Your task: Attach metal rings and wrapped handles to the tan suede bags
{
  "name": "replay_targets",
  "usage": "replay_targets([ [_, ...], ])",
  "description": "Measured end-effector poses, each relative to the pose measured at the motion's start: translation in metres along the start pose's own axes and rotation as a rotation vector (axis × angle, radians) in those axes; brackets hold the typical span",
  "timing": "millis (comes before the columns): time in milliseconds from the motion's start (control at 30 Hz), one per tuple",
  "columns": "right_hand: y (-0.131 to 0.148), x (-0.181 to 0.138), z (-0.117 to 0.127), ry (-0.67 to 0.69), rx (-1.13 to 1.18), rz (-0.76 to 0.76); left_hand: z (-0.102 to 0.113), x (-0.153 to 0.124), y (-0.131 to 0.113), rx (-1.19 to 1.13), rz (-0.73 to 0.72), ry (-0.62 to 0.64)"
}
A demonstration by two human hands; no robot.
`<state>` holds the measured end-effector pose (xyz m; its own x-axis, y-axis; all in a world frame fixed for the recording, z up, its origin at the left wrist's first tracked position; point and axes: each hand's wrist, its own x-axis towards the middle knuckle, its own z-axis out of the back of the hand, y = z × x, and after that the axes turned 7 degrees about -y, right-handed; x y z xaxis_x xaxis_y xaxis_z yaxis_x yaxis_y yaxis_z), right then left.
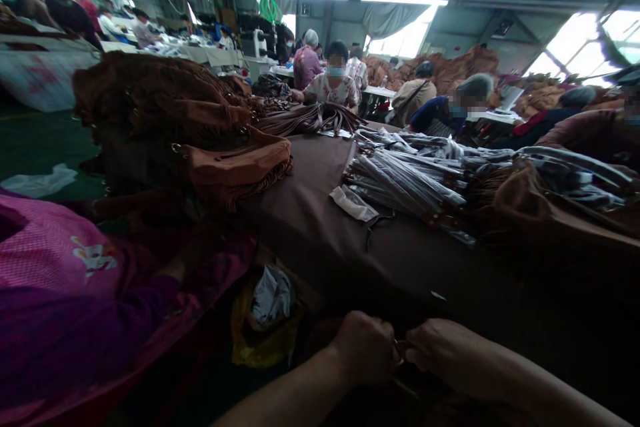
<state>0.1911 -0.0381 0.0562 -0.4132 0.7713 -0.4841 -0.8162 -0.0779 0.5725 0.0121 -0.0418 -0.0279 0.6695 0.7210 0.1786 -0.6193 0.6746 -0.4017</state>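
Low in the view, my left hand (pixel 367 347) is closed with its fingers curled in. My right hand (pixel 437 350) is beside it, thumb and fingers pinched together. Between the two sits a small shiny metal ring (pixel 399 352), touched by the fingers of both. A thin pale strip (pixel 406 388) shows just beneath them. What lies under my hands is dark brown and too dim to make out. A brown fringed bag (pixel 235 163) rests on the heap to the left, away from my hands.
Plastic-wrapped straps (pixel 405 177) lie on the dark-covered table (pixel 310 200), near a small white packet (pixel 354 203). More brown fringed bags (pixel 160 93) are heaped at left. A co-worker's purple sleeve (pixel 85 327) is close on my left, by a yellow bag (pixel 260 347). Several people work beyond.
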Motion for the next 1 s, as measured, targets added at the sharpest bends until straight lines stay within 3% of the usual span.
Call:
replay_targets([
  [133,-0.005,0.0,-0.009,0.264,0.545,-0.159,0.004,-0.001,0.002,-0.005,-0.013,-0.048],
  [233,-0.006,-0.001,-0.025,0.226,0.741,-0.215,0.005,-0.003,0.005,-0.017,-0.01,-0.066],
  [300,-0.002,-0.003,-0.036,0.124,0.665,-0.2,0.003,-0.005,0.008,-0.007,-0.031,-0.051],
  [400,0.007,-0.009,-0.041,-0.085,0.243,-0.071,-0.002,-0.006,0.009,0.021,-0.037,0.0],
  [467,0.01,-0.012,-0.037,-0.135,0.066,-0.035,-0.004,-0.006,0.008,0.03,-0.046,0.032],
  [633,0.003,-0.012,-0.029,0.278,0.423,-0.233,-0.001,-0.007,0.004,0.018,-0.11,0.018],
  [667,0.002,-0.011,-0.03,0.299,0.437,-0.23,0.0,-0.008,0.004,0.01,-0.116,0.025],
  [833,0.009,-0.012,-0.043,-0.115,-0.056,-0.061,-0.002,-0.01,0.009,-0.002,-0.055,0.097],
  [900,0.008,-0.013,-0.044,-0.107,-0.015,-0.081,-0.003,-0.01,0.008,-0.011,-0.046,0.104],
  [1000,0.0,-0.013,-0.046,0.084,0.383,-0.206,-0.001,-0.008,0.005,-0.032,-0.033,0.085],
])
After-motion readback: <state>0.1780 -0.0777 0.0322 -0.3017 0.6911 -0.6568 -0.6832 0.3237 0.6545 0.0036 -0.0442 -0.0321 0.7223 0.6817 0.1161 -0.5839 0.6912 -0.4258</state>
